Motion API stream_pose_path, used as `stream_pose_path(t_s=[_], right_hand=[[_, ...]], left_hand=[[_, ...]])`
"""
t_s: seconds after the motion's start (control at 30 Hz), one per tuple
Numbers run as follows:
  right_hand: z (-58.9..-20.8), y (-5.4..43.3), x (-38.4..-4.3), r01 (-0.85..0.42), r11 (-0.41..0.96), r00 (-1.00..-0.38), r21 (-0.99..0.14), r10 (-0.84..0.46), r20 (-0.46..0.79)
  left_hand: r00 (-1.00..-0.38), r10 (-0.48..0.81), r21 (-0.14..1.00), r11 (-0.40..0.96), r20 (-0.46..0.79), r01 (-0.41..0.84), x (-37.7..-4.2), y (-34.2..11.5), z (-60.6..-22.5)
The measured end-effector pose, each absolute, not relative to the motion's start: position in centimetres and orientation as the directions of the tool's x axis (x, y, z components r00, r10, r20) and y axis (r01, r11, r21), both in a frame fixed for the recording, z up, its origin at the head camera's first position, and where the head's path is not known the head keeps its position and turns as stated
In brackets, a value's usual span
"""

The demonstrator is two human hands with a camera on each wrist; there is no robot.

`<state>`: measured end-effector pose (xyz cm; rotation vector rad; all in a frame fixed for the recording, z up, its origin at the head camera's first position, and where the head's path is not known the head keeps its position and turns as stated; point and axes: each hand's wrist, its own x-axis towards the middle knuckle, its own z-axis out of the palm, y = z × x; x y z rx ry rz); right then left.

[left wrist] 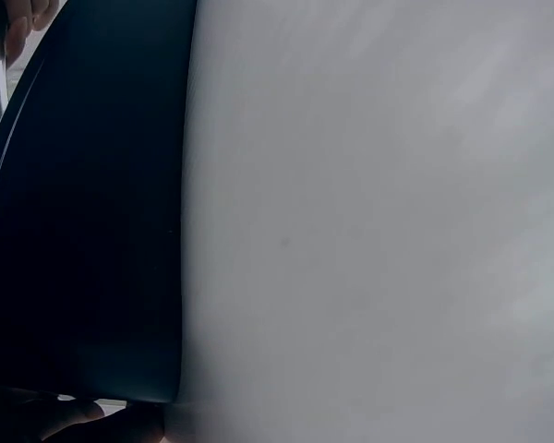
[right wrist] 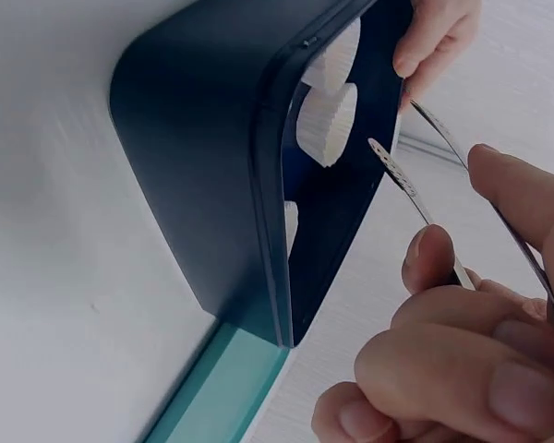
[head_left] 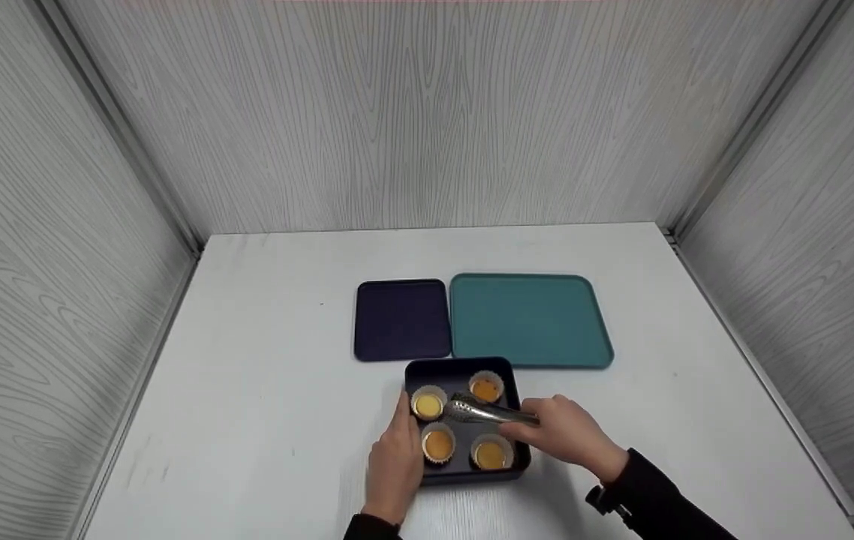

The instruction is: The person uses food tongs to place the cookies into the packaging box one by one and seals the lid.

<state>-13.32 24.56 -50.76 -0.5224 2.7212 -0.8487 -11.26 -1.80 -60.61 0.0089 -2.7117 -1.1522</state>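
A deep dark square baking pan (head_left: 457,367) stands on the table. Inside it, several white fluted paper cups hold small round cakes: a pale yellow one (head_left: 428,406) at the left and darker golden ones, including one (head_left: 486,387) at the far right corner. My left hand (head_left: 395,461) grips the pan's left wall, a fingertip over the rim in the right wrist view. My right hand (head_left: 566,431) holds metal tongs (head_left: 479,411) over the pan. Their tips point at the pale yellow cake, and the right wrist view shows the arms spread with nothing between them.
Beyond the pan, a flat dark purple tray (head_left: 402,320) lies beside a larger teal tray (head_left: 528,319). The pan's far edge comes right up to both trays. Wood-grained panels (head_left: 427,120) enclose the white table (head_left: 247,420) at the back and on both sides.
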Motion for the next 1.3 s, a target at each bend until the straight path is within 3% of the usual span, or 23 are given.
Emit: stream_pose_path(t_s=[0.6, 1.3], right_hand=[[-49.8, 26.4, -13.4, -0.221, 0.799, -0.964, -0.559, -0.267, -0.002], [-51.0, 30.8, -13.2, -0.019, 0.864, -1.0, -0.503, -0.017, 0.008]], left_hand=[[-0.981, -0.083, 0.704, 0.707, 0.177, 0.067, -11.3, -1.7, -60.4], [-0.988, -0.075, 0.705, 0.708, 0.138, 0.045, -11.3, -1.7, -60.4]])
